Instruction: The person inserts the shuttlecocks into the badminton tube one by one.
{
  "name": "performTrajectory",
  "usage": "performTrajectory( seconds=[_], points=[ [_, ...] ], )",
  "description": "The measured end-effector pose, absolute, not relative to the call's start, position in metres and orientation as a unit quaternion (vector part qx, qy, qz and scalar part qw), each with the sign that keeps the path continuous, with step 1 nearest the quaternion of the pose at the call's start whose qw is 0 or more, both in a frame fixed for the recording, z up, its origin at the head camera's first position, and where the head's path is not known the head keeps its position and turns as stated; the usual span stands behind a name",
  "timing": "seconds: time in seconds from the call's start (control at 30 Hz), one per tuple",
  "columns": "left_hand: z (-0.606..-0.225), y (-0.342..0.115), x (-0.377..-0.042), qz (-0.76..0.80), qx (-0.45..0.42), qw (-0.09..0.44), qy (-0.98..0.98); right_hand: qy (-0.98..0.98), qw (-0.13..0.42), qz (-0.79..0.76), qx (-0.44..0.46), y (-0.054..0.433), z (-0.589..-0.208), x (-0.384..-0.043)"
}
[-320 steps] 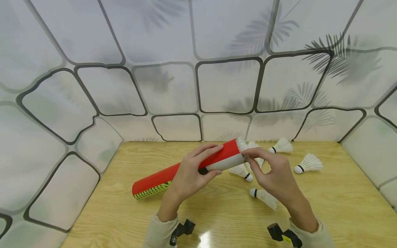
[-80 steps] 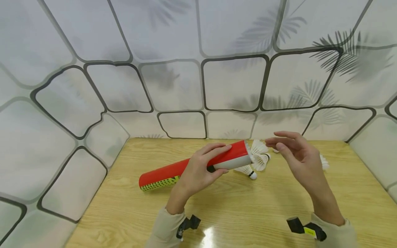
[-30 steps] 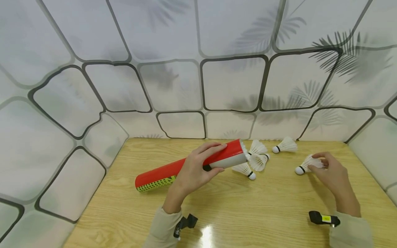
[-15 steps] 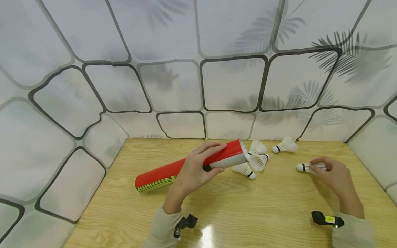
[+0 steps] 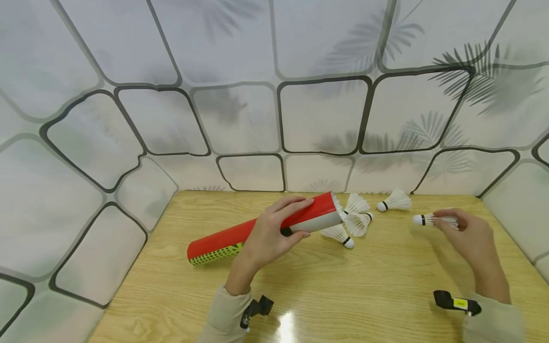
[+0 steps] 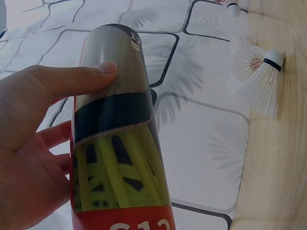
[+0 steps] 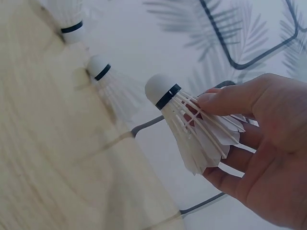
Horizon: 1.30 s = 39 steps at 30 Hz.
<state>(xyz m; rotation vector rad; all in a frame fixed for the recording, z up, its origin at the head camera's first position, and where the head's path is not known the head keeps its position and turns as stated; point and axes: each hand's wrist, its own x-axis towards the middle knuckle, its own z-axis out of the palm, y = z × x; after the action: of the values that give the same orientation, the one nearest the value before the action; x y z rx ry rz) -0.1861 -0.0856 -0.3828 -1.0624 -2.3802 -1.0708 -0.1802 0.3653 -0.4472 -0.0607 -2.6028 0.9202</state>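
Observation:
My left hand [image 5: 269,236] grips a red, white and yellow-green shuttlecock tube [image 5: 223,239] around its upper part. The tube lies tilted, its open end to the right, with white feathers showing at the mouth. In the left wrist view the thumb presses on the grey section of the tube [image 6: 115,115]. At the right, my right hand [image 5: 472,238] pinches a white shuttlecock [image 5: 429,220] by its feather skirt, cork pointing left. The right wrist view has that shuttlecock [image 7: 192,120] between thumb and fingers, its black band facing the camera.
Past the tube's mouth lie several loose shuttlecocks, one with its cork toward me [image 5: 340,236] and two close together, including one upper shuttlecock [image 5: 357,204]. Another shuttlecock [image 5: 394,200] sits near the back edge of the wooden table [image 5: 343,295]. A patterned cloth wall [image 5: 317,119] rises behind.
My right hand has reached the rightmost shuttlecock, pinched it and raised it slightly off its spot. The shuttlecock near the front is gone from the table since the oldest frame. My left hand stays put.

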Motion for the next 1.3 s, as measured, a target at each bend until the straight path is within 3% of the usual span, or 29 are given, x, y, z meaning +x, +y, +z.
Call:
performTrajectory(
  seconds=[0.2,1.03,1.3],
  points=[
    [-0.382,-0.086,-0.186,-0.376,-0.376,0.163,-0.831,-0.906,0.238,0.35,-0.009,0.361,-0.432,-0.178],
    [-0.377,-0.083,-0.181,-0.38,-0.385,0.169,-0.824,-0.841,0.356,0.402,0.061,0.314,-0.374,-0.159],
    [-0.378,-0.082,-0.179,-0.382,-0.385,0.169,-0.823,-0.822,0.355,0.44,0.063,0.293,-0.358,-0.148]
  ],
)
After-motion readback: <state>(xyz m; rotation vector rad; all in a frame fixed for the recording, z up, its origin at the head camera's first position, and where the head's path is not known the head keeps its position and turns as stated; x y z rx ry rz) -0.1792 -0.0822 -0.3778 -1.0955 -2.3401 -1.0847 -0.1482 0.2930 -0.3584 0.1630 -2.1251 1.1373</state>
